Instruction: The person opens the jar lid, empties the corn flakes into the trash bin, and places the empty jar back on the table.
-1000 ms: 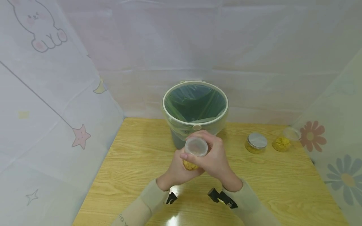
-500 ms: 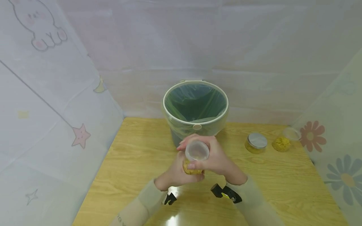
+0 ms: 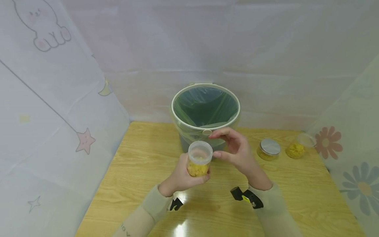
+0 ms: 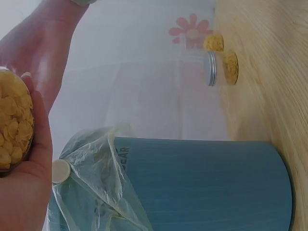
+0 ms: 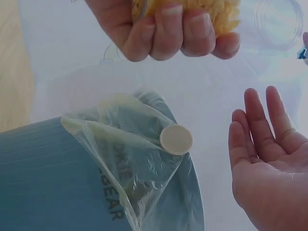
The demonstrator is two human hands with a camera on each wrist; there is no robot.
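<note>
The right hand (image 3: 237, 149) has come away from the held jar (image 3: 198, 169): half a second ago its fingers were round the upper part, and now it is off to the side, just beside the rim. It is well opened, thumb and fingers apart, with nothing in its hold. The left hand (image 3: 182, 174) has the jar to itself, fingers curled round the lower part, holding it above the worktop (image 3: 142, 177) on the near side of the bin (image 4: 202, 183). Yellow flakes (image 4: 14, 125) lie in the lower part of the jar, and the clear part above them shows through. From where I stand I can't tell whether a clear lid covers its mouth.

The blue bin is open at the top, with a see-through bag (image 5: 139, 166) folded out over the rim and a pale round button (image 5: 176, 139) on its front. Over on the right of the worktop stands a silver-lidded jar (image 3: 269, 147) with yellow contents, and near it another clear jar (image 3: 295, 150), yellow in its lower part. Behind that one, a red flower (image 3: 328, 142) is printed on the backdrop (image 3: 266, 49).
</note>
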